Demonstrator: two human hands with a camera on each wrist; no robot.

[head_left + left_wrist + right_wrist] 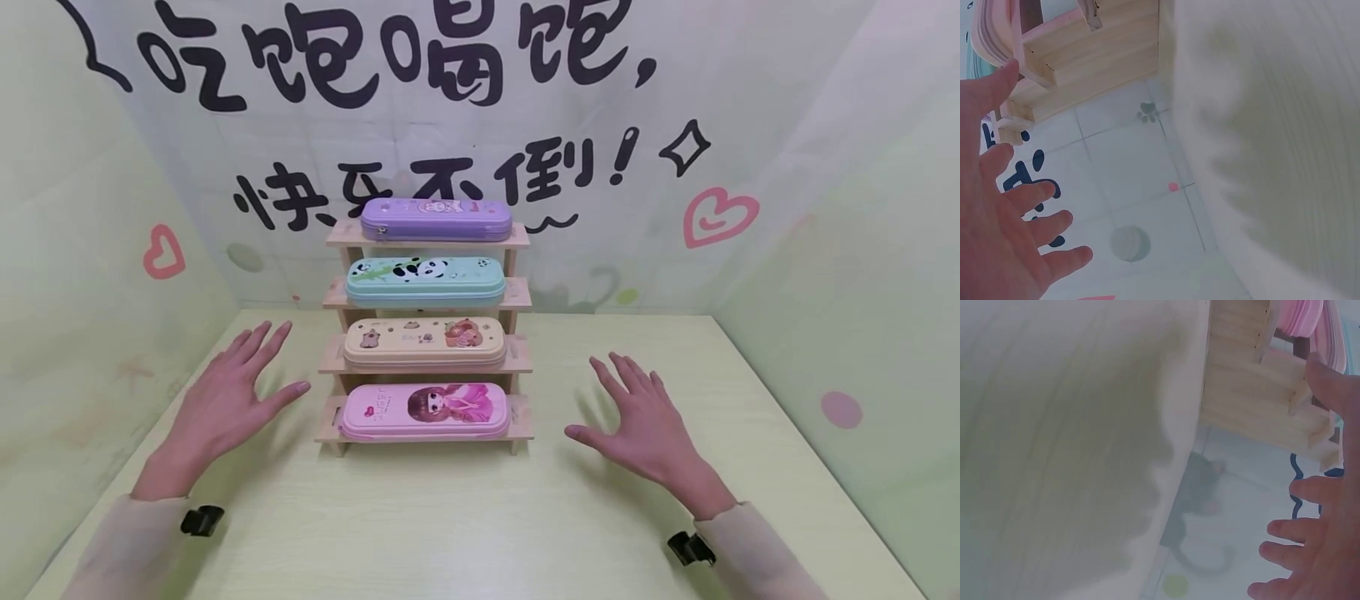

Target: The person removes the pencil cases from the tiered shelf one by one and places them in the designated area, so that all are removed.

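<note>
A stepped wooden rack (327, 429) stands mid-table with one zipped pencil case on each tier. From the top they are a purple case (480, 221), a mint case with a panda (472, 282), a cream case (405, 346) and a pink case with a doll picture (393, 408). Left of the rack my left hand (232, 392) hovers with fingers spread, touching nothing. My right hand (641, 425) is held likewise on the other side, apart from the rack. Both wrist views show the rack's side panels (1104, 50) beyond straight fingers (1288, 555).
The pale table (465, 525) extends around the rack. Behind it hangs a white printed backdrop (637, 267) with large black characters. Printed side walls (862, 333) border the table on the left and right. A black wrist device (692, 548) sits on the right sleeve.
</note>
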